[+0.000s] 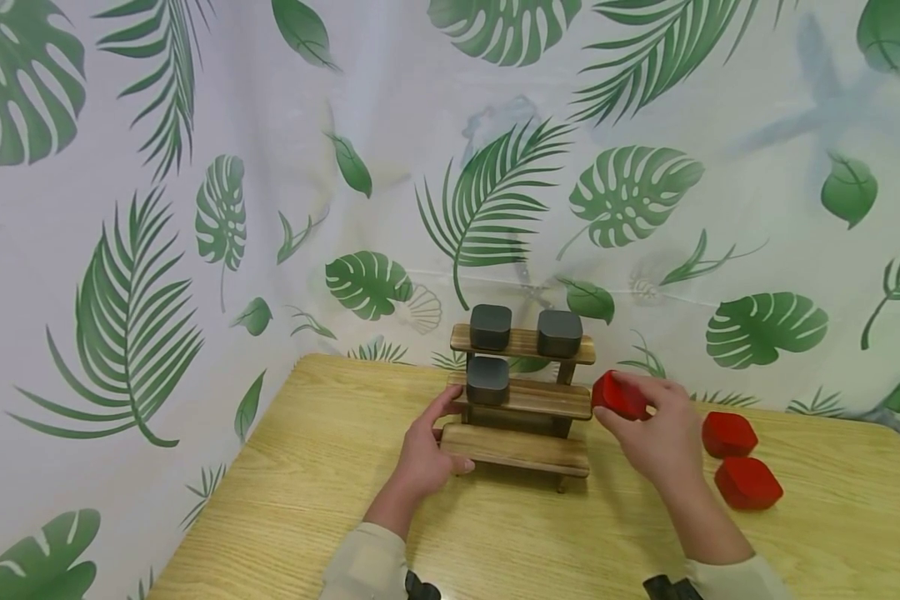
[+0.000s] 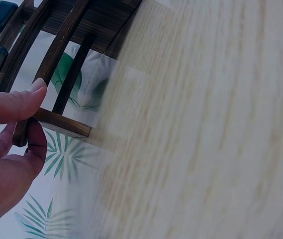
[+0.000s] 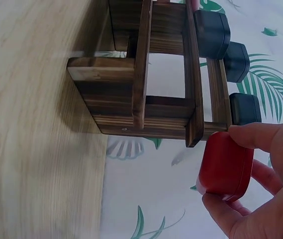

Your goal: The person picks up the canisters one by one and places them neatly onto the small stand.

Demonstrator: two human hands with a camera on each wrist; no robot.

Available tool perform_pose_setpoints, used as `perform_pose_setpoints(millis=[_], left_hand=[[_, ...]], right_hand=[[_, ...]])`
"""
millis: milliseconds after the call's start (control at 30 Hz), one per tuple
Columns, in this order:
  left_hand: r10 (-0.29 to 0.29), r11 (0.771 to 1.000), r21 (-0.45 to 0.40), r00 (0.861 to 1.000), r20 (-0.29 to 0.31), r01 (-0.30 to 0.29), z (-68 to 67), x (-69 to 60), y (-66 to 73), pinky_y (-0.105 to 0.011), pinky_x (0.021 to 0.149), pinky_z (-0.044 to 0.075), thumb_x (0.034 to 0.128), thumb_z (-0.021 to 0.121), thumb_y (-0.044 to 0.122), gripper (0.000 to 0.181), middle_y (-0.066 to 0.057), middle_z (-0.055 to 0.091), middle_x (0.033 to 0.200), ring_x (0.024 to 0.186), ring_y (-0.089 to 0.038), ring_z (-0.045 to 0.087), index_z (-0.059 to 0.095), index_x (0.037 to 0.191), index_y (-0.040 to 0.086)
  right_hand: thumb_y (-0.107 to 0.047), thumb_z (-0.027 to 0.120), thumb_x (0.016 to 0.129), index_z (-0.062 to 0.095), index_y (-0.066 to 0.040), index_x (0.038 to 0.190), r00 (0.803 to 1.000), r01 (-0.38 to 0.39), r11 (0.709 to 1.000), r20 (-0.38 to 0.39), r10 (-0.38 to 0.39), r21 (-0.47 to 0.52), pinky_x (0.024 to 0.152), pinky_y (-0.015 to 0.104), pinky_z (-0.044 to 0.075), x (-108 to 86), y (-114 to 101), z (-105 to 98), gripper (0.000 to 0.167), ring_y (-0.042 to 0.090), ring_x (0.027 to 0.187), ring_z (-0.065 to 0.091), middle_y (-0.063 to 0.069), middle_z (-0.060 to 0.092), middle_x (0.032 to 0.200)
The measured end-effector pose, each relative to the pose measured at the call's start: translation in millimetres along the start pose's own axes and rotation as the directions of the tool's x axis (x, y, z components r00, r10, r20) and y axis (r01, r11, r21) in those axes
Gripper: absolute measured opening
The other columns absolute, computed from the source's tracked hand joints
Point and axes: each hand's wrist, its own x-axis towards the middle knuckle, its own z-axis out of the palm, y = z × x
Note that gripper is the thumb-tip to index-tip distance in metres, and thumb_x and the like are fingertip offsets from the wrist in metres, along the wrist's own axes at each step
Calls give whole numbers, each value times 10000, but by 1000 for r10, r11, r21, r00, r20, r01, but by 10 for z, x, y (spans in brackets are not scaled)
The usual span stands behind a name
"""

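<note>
While gripping the rack (image 1: 521, 448) with the left hand (image 1: 426, 454), pinches a red box (image 3: 225, 167) beside it with the right hand (image 1: 663, 429) (shelved: three dark boxes (image 1: 488, 381); seemingly left: two more red boxes (image 1: 748, 483)).

Pinching rounded red box (image 3: 226, 167) in right hand (image 1: 663, 429), just beside upright three-tiered wooden rack (image 1: 521, 447) gripped by left hand (image 1: 426, 454).

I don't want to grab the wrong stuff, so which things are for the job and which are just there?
For the job:
wooden shelf, held by the left hand
red block, pinched in the right hand
three dark blocks on the shelf
two more red blocks, probably

Just there:
table
leaf-patterned cloth behind
</note>
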Motion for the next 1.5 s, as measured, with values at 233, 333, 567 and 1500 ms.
perform_pose_setpoints(millis=[233,333,567,1500], left_hand=[[-14,1000,6,1000,-1,14,4,-14,4,-370,663,545,638,767,-270,1119,-72,540,1363,923,-298,567,453,1492,382],[-15,1000,0,1000,-1,15,4,-15,10,-371,661,547,638,763,-276,1124,-83,537,1369,924,-298,568,451,1493,384],[-13,1000,8,1000,0,13,-1,-16,31,-372,661,547,630,760,-284,1121,-110,532,1373,933,-301,573,455,1497,358],[-16,1000,18,1000,-2,16,-4,-11,14,-365,672,541,633,770,-271,1118,-36,544,1344,932,-297,566,460,1486,380]], right_hand=[[-124,828,821,671,-46,1284,999,34,999,-9,-34,31,833,582,517,-2,-41,61,494,413,1134,476,221,542,1232],[-122,822,827,671,-47,1284,999,34,999,-7,-34,35,836,579,515,2,-63,89,487,412,1147,471,220,539,1243],[-113,823,823,669,-50,1289,999,34,998,-4,-33,45,845,578,512,10,-88,151,495,416,1152,475,216,527,1269],[-100,829,805,682,-49,1260,998,28,994,50,-33,106,878,549,504,37,-265,395,481,404,1172,478,207,503,1293]])
